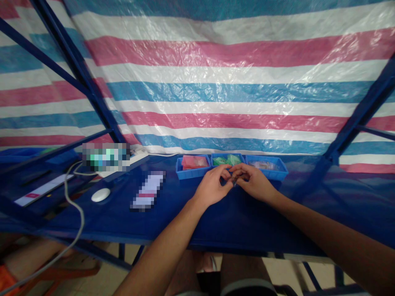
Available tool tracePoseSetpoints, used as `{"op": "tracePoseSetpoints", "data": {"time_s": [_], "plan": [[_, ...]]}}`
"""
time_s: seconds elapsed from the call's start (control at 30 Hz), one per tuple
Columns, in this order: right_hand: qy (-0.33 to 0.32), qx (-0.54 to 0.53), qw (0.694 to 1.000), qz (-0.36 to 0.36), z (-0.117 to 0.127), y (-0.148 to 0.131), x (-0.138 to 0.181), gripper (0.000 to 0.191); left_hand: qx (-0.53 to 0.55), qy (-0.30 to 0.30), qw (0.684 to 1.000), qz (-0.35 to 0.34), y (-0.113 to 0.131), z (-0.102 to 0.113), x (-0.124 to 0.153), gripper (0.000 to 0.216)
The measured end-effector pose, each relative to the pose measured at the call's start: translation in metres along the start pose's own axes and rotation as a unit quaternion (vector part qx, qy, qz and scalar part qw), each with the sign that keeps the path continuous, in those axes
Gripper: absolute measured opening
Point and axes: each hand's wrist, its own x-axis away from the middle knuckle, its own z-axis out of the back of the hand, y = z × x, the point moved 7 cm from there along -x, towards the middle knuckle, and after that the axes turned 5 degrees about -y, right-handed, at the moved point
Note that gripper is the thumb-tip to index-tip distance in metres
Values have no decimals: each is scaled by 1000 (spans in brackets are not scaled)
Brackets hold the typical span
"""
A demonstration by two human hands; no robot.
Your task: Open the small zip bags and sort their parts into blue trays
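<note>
Head view: left hand (pixel 212 188) and right hand (pixel 255 183) curl together, each grip narrow, apparently on a small piece (pixel 235 181).

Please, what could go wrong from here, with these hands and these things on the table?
The small piece between the left hand and right hand might slip and drop among the green bags just behind them. The white cable hanging past the table edge might get snagged.
</note>
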Motion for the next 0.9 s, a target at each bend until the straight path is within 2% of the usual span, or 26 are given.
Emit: {"op": "tracePoseSetpoints", "data": {"time_s": [0.13,0.37,0.47,0.67,0.9], "plan": [[6,49,999,17,0,-6,2,34,-11,17,1000,-14,2,1,0,44],[8,-21,1000,9,-3,4,0,22,14,59,998,0,3,11,-1,37],[-3,-42,999,2,-3,5,-1,24,21,53,998,-1,7,11,-2,35],[-24,-18,999,12,-6,-7,2,19,8,43,999,-13,12,10,0,31],[-13,-19,1000,8,-5,-2,1,18,5,40,999,-2,9,11,0,30]]}}
